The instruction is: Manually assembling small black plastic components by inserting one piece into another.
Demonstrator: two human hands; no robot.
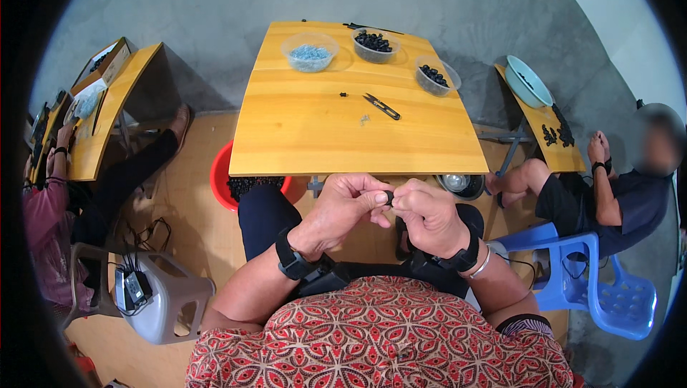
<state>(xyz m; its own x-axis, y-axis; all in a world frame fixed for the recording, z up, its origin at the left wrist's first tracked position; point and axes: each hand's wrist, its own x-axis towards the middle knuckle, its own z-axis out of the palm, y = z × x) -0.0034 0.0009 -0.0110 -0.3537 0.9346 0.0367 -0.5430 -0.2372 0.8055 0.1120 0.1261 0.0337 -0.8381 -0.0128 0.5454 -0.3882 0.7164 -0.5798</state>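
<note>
Just off the near edge of the wooden table (358, 146), my two hands meet over a small black rounded piece (389, 198). My left hand (348, 205) pinches it between thumb and forefinger. On its other side, my right hand (431, 216) has its fingers closed against the piece; whether they grip something finer is hidden. On the table beyond lie black thread snips (382, 106), another small black piece (343, 94) and a few clear bits (365, 120).
At the table's far side stand clear tubs: one of pale blue bits (309, 52), two of black pieces (376, 45) (433, 77). Below the table are a red basin (223, 177) and a metal bowl (461, 186). People work at side tables; a blue chair (600, 281) stands right.
</note>
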